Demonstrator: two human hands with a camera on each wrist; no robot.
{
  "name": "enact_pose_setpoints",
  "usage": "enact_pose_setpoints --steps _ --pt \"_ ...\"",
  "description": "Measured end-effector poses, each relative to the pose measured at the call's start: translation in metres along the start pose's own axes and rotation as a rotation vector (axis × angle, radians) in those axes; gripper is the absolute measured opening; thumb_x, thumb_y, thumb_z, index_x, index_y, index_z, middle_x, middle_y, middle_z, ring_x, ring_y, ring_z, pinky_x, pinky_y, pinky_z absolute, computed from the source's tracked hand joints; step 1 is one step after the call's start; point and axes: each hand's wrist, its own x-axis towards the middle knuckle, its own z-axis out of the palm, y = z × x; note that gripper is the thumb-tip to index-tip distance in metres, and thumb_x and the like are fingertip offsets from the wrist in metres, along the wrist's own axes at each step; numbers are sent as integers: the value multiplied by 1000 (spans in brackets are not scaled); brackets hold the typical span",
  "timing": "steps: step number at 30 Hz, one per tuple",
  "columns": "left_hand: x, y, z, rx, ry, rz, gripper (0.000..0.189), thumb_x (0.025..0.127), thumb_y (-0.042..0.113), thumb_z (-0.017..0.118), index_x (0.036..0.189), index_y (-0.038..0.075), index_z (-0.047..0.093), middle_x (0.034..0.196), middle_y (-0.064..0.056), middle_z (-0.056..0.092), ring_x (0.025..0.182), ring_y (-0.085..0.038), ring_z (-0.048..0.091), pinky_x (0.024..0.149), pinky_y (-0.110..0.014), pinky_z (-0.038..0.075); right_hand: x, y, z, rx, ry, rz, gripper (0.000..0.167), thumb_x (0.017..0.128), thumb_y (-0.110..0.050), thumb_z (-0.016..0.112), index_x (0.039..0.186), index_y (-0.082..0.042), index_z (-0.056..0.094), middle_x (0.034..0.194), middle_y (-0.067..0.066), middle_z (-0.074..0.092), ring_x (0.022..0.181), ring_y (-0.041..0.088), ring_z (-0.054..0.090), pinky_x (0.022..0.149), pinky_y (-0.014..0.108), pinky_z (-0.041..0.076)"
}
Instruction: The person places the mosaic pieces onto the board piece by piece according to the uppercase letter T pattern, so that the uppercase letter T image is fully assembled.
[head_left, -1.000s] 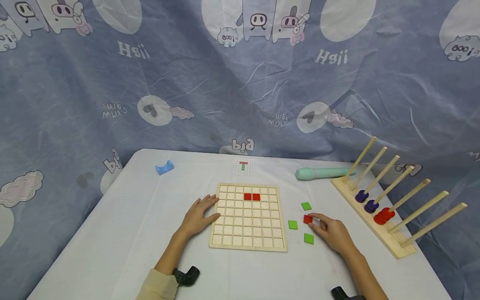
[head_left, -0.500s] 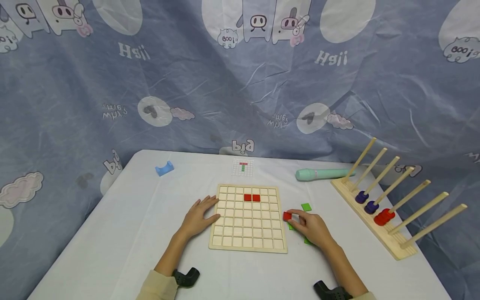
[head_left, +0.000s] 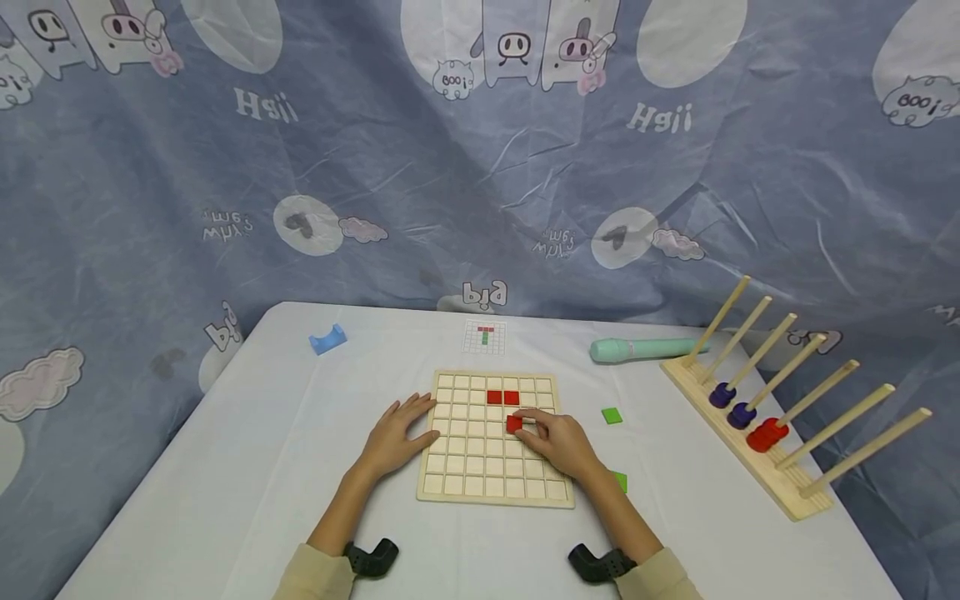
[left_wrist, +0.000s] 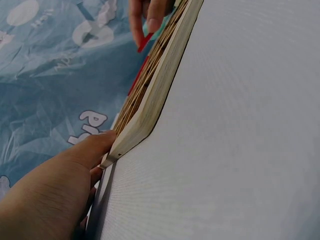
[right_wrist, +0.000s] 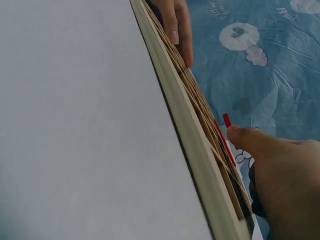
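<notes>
A wooden grid board lies flat on the white table. Two red square tiles sit side by side in cells of its second row from the far edge. My right hand pinches a third red tile between thumb and fingers, tilted above the board in the right wrist view. On the board's left edge rests my left hand, fingers spread, with the thumb on the rim. Two green tiles show on the table right of the board, one of them partly hidden by the right forearm.
A small printed grid card with a red and green T lies beyond the board. Behind and right are a mint-green tube-shaped object and a wooden peg rack with blue and red rings. A blue curved piece lies far left.
My right hand has carried the red tile leftward from the table, past the green tiles, to over the board. The left hand has stayed at the board's left edge.
</notes>
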Motion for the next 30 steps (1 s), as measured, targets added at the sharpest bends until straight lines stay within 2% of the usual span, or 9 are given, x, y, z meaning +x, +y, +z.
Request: enact_pose_setpoints --steps 14,20,26,30 --pt "-3 -2 -1 -11 21 6 59 84 41 64 133 11 51 138 -5 45 132 -24 34 110 -46 18 38 -12 33 16 39 59 31 83 -31 70 110 -16 69 48 -13 32 43 1 25 40 19 24" --pt "-3 -1 0 -11 -9 -12 60 85 42 63 134 11 50 139 -4 44 133 -23 32 111 -44 17 49 -14 42 -35 42 62 30 83 -32 69 109 -17 69 48 -13 33 44 3 27 46 22 28" --pt "-2 0 0 -14 -14 -10 59 85 42 63 134 12 49 140 -3 44 133 -22 32 111 -43 17 57 -15 47 -74 43 54 32 84 -33 68 111 -16 68 46 -12 31 44 5 26 58 27 34" --pt "0 0 0 -10 -9 -4 59 85 42 63 134 13 49 140 -3 44 133 -22 32 111 -44 17 62 -17 48 -59 24 74 32 84 -32 68 111 -15 68 46 -10 33 44 7 27 58 28 34"
